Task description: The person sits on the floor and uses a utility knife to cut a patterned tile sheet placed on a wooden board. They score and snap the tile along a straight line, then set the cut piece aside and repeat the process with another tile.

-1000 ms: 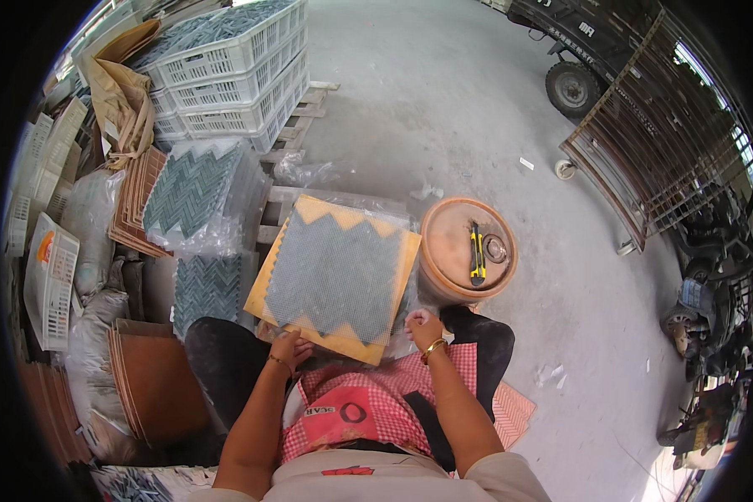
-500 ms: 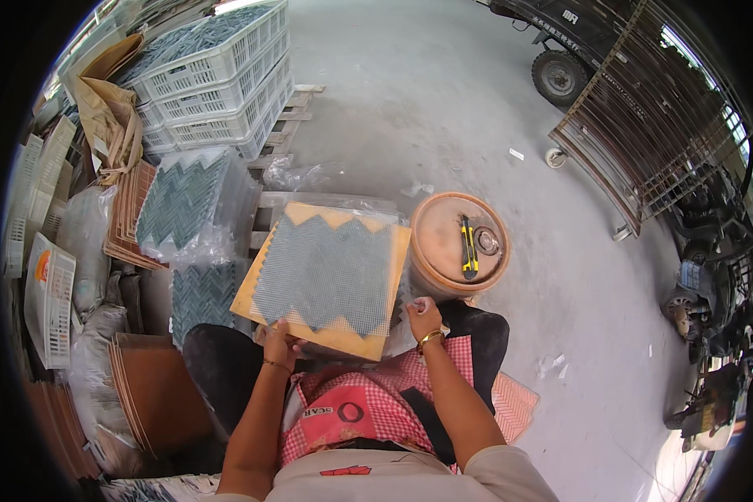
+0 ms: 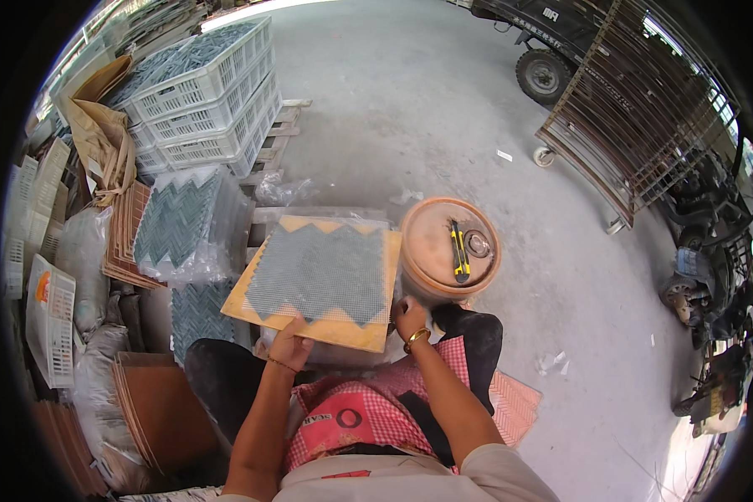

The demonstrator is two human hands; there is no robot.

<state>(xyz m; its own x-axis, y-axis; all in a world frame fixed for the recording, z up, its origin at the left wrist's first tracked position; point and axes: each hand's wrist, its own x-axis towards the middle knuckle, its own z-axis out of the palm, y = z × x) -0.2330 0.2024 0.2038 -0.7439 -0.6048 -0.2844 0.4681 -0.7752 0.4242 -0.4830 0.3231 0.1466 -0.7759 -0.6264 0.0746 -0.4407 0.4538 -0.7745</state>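
Observation:
A yellow board lies in front of my knees, over plastic-wrapped goods. On it rests a grey-green herringbone mosaic tile sheet with zigzag ends and a pale mesh over its face. My left hand grips the board's near edge, thumb on top and fingers beneath. Just off the board's near right corner is my right hand, fingers curled; whatever they hold is hidden. Right of the board stands an orange-brown lidded drum, with a yellow and black utility knife lying on its lid.
Plastic-wrapped stacks of mosaic sheets and white crates filled with tile strips stand on the left. Brown boards lean nearer me. A reddish herringbone sheet lies by my right leg. A wheeled metal rack stands far right.
My left hand has slid rightward along the near edge of the board. My right hand has come in closer to the board's corner. The view has shifted slightly.

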